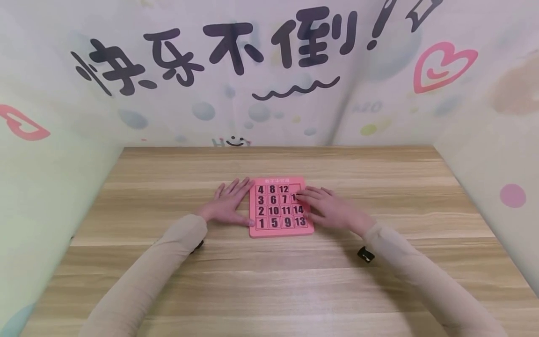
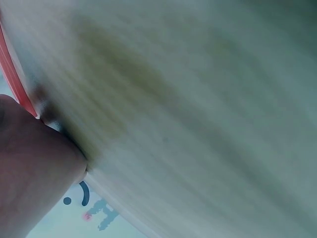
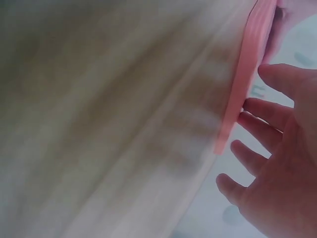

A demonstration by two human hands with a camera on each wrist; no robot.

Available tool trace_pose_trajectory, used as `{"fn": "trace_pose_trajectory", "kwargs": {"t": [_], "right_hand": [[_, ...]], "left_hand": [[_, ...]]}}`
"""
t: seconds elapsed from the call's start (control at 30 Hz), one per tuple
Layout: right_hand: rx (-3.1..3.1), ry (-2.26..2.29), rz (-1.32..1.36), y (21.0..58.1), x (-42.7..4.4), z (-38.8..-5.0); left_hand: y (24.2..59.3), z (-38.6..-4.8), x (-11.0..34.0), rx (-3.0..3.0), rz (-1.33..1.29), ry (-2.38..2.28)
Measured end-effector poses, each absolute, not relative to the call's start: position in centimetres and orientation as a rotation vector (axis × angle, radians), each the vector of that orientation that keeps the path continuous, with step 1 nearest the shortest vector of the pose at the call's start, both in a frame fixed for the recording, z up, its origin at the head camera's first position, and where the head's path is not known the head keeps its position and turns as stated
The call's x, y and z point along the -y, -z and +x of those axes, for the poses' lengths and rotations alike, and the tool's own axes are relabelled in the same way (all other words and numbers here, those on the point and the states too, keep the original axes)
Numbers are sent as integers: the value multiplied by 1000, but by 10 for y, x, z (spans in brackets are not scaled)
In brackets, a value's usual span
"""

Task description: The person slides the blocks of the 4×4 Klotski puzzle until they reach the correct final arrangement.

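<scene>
A pink sliding number puzzle (image 1: 281, 232) lies flat on the wooden table, its tiles facing up. The empty slot is at its top right corner, with a partly covered tile just below. My left hand (image 1: 227, 203) lies along the puzzle's left edge, fingers spread and thumb at the lower left corner. From the right, my right hand (image 1: 332, 208) reaches over the edge, fingertips on the right column's covered tile. The right wrist view shows the right hand (image 3: 282, 144) with extended fingers beside the pink frame (image 3: 242, 79). In the left wrist view, part of the left hand (image 2: 34, 168) is near the pink edge (image 2: 17, 74).
The wooden table (image 1: 269, 290) extends around the puzzle. Behind it stands a white wall covering (image 1: 269, 117) with dark characters and coloured drawings. A small black object (image 1: 366, 254) shows beside the right wrist, and another (image 1: 197, 247) by the left wrist.
</scene>
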State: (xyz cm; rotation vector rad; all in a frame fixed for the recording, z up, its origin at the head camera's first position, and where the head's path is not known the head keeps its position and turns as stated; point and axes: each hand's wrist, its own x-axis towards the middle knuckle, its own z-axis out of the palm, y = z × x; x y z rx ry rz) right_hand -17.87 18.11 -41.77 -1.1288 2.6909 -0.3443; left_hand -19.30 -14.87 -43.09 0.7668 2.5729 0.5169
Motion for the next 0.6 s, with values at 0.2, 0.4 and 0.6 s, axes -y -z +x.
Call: {"fn": "trace_pose_trajectory", "kwargs": {"t": [0.2, 0.4, 0.6], "right_hand": [[-2703, 415, -1165, 415, -179, -177], [-2680, 462, -1181, 417, -170, -188], [-2674, 467, -1178, 422, -156, -200]], "left_hand": [[430, -193, 149, -2574, 756, -506], [428, -192, 149, -2567, 761, -502], [430, -193, 148, -2573, 761, -505]]}}
